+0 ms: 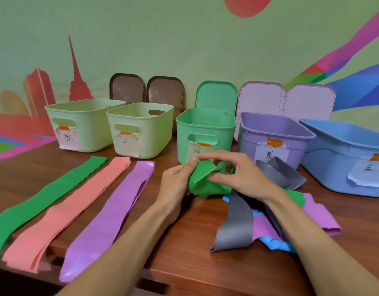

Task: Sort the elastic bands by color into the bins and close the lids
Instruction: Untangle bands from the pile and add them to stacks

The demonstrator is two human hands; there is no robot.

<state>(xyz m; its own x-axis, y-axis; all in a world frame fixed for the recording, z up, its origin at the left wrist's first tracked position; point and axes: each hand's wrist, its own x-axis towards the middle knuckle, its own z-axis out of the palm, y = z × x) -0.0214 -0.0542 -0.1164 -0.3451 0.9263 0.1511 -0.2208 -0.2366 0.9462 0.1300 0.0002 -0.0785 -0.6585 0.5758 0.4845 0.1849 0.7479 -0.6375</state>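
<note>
bins stand behind bands on the table; lids lean behind them.

Brown wooden table. Along the back, in a row, all open: two pale bins, green bin, purple bin, blue bin. Front left, flat, side by side: green band, pink band, purple band. Right: heap of mixed bands.

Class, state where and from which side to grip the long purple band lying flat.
Pinch the purple band by its near end, from the table's front edge: it seems to overhang there, leaving room beneath; elsewhere it lies flat.
</note>
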